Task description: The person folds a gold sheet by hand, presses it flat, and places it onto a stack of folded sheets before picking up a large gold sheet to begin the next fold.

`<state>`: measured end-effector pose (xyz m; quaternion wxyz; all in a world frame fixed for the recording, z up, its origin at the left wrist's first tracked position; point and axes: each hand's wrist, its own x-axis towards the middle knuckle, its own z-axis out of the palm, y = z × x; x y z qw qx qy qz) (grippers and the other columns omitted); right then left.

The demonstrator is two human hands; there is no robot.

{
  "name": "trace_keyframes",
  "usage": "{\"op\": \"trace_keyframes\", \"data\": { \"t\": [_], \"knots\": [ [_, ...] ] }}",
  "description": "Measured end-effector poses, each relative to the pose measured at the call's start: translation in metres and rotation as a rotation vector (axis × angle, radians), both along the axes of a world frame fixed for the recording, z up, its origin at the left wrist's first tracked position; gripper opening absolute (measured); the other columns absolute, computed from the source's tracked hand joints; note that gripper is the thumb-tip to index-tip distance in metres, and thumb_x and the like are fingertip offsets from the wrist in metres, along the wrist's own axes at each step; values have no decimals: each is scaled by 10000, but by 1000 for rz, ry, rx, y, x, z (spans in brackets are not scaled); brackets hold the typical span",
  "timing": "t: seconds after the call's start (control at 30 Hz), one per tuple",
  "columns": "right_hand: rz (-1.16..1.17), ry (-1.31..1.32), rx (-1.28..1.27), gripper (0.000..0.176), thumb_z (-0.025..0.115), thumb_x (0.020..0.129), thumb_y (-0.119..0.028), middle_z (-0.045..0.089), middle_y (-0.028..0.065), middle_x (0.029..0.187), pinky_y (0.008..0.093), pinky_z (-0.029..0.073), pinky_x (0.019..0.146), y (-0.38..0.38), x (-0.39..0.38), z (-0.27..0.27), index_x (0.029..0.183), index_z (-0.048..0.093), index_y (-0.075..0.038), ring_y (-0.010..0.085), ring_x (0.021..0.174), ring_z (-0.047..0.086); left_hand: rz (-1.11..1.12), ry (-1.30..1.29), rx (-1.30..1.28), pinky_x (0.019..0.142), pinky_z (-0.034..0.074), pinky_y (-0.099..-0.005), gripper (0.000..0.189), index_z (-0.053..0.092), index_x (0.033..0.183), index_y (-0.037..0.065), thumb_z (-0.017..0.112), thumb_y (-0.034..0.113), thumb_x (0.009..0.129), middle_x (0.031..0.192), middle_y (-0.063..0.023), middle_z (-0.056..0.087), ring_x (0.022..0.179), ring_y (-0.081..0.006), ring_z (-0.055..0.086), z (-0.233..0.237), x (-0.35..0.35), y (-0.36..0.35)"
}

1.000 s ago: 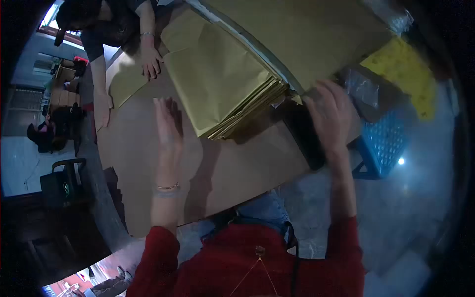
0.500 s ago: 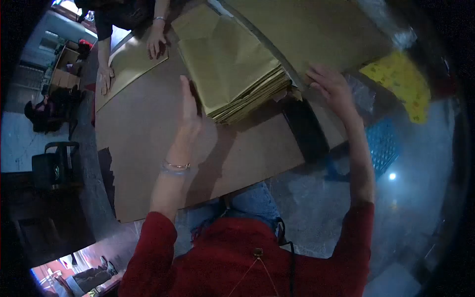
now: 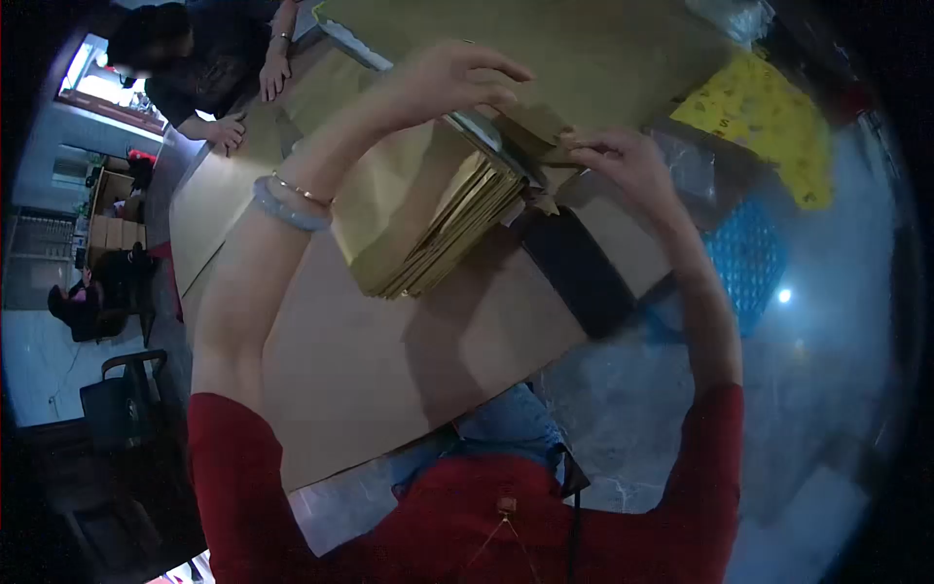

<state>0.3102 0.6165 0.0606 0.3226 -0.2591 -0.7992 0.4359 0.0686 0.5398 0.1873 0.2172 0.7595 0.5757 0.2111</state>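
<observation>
Table (image 3: 341, 360): cardboard-covered; a co-worker's hand (image 3: 275, 76) rests at its far left.
Brown sheet (image 3: 603, 58): spans the far side; tugging one corner might crease it.
Paper stack (image 3: 409, 214): mid-table, edges uneven; a bump from the left arm (image 3: 258, 263) could skew it.
Black case (image 3: 579, 273): crowds the stack's near-right corner.
Left hand (image 3: 448, 83): loosely spread, empty, above the stack.
Right hand (image 3: 630, 173): nearly pinched by the sheet's edge; grip unclear.

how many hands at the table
4: left hand, top centre; right hand, right of it; a co-worker's hand, upper left; their other hand, below it; more may be hidden.
</observation>
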Motion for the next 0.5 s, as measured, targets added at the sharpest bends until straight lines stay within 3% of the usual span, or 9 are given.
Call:
{"op": "trace_keyframes", "data": {
  "t": [0.03, 0.13, 0.17, 0.3, 0.37, 0.4, 0.5],
  "knots": [
    [-6, -56, 21, 228, 673, 832, -234, 695, 92, 973, 299, 516, 738, -2, 1, 7, 975, 709, -60, 162, 831, 660, -154, 237, 14, 932, 441, -335, 374, 636, 1157, 104, 686, 263, 822, 1181, -104, 614, 1080, -229, 572, -7, 3, 14],
    [-70, -137, -186, 255, 691, 817, -239, 694, 96, 969, 290, 508, 747, 2, 1, 4, 974, 699, -39, 158, 838, 656, -337, 225, -204, 894, 464, -339, 361, 640, 1115, 53, 706, 227, 807, 1091, -76, 650, 999, -198, 600, -31, 4, 44],
    [-63, -68, -38, 257, 705, 805, -231, 698, 93, 925, 295, 505, 735, 1, 2, 5, 937, 695, -10, 174, 814, 654, -350, 126, -286, 844, 486, -324, 336, 641, 1072, 22, 715, 205, 800, 981, -60, 675, 902, -167, 615, -47, -1, 54],
    [-89, -89, -185, 319, 710, 800, -231, 664, 105, 1060, 313, 504, 768, -7, 0, 4, 1036, 663, -22, 201, 878, 645, -237, -31, -431, 816, 493, -297, 280, 641, 1034, 9, 689, 191, 828, 906, -56, 676, 849, -150, 619, -47, 3, 55],
    [-165, 248, 165, 413, 707, 796, -233, 539, 107, 1285, 335, 474, 866, -18, -8, 5, 1162, 609, -67, 247, 1067, 576, -121, 13, -297, 766, 486, -262, 233, 630, 1014, 0, 642, 183, 870, 864, -38, 662, 805, -104, 592, -48, 4, 53],
    [-168, 249, 164, 413, 707, 796, -233, 539, 107, 1285, 335, 474, 866, -19, -8, 5, 1162, 609, -67, 247, 1067, 576, -123, 15, -298, 766, 486, -262, 233, 630, 1014, 0, 642, 183, 870, 864, -38, 662, 805, -104, 592, -51, 2, 55],
    [-213, -137, 700, 358, 687, 802, -232, 364, 63, 1452, 407, 311, 1051, -22, 0, 5, 1147, 633, -152, 294, 1271, 395, -52, -2, -275, 719, 470, -256, 229, 614, 1001, -3, 609, 201, 899, 828, -28, 644, 768, -81, 554, -64, -5, 62]
  ]
}}
